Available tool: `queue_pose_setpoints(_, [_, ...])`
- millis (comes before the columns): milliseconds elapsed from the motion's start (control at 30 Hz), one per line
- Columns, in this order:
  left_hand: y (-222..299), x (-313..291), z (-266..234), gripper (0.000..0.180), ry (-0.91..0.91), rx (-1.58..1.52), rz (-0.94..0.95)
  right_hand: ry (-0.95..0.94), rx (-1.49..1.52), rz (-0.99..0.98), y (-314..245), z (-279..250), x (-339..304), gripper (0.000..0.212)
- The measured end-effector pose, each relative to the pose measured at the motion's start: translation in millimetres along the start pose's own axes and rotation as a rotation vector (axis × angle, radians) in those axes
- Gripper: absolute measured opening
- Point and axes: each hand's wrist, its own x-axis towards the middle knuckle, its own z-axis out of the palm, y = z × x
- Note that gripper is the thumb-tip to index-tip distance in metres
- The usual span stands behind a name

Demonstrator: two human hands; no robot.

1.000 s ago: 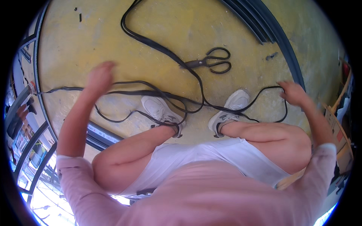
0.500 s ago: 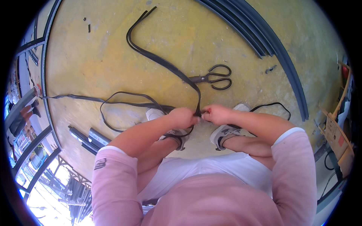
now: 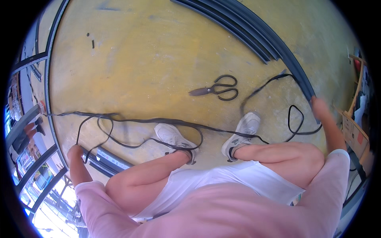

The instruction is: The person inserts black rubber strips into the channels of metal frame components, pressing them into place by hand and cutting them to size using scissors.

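Observation:
At the far left, my left hand [image 3: 74, 152] is closed around a thin black rubber strip [image 3: 158, 120]; loops of it leave the fist above and beside it. Out at the right, my right hand [image 3: 318, 106] is slightly blurred, its fingers curled on another stretch of black strip that arcs up from the floor. Between the hands the strip lies in loose lines and loops across the floor, in front of and over my shoes [image 3: 173, 135]. A pair of dark scissors [image 3: 213, 91] with large loop handles rests on the floor ahead of my feet.
Long dark grey profiles [image 3: 254, 29] lie bundled at the upper right, one reaching beside my right hand. Short dark profiles [image 3: 104, 160] sit near my left knee. A dark frame [image 3: 48, 75] borders the left, and a cardboard box [image 3: 353, 131] stands at the right.
My hands were together in front of my shoes, gripping the strip. They have moved wide apart, left and right. The strip length that ran past the scissors has been drawn to the right.

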Motion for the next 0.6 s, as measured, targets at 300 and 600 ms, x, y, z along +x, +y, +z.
queue_pose_setpoints(300, [200,-112,-43,0.027,0.535,-0.15,0.797,0.022,-0.331,-0.462,-114,8,16,0.028])
queue_pose_setpoints(600, [347,-266,-156,0.031,0.569,-0.412,1.401,0.044,-0.399,-0.98,-214,-14,18,0.026])
